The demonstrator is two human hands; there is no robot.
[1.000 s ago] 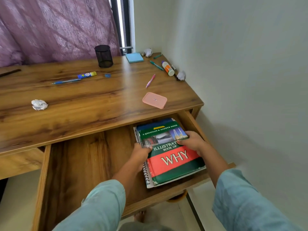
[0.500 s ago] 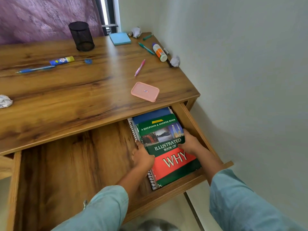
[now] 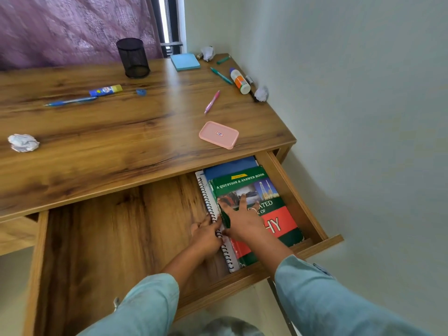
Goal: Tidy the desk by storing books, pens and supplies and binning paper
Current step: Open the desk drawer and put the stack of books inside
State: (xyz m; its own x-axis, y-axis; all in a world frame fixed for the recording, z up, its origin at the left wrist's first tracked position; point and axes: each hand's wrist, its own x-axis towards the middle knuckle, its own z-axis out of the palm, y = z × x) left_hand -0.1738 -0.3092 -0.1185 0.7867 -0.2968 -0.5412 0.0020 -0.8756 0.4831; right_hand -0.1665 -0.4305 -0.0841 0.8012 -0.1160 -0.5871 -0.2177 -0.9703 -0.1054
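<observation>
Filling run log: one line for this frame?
phase: storing books | left hand: touching white spiral-bound notebook | right hand: flat on green-and-red book | stack: inside open wooden drawer

Bright, soft daylight comes from the overexposed window gap (image 3: 166, 18) at top centre. A pale sheen streaks the desk top (image 3: 145, 132). The left hand (image 3: 206, 235) and right hand (image 3: 244, 221) are motion-blurred; frame edges bow from wide-angle distortion.

Your green-and-red book (image 3: 257, 190) lies flat atop a spiral notebook (image 3: 205, 197) and a blue book (image 3: 230, 166), at the right end of the open drawer (image 3: 121, 226).
</observation>
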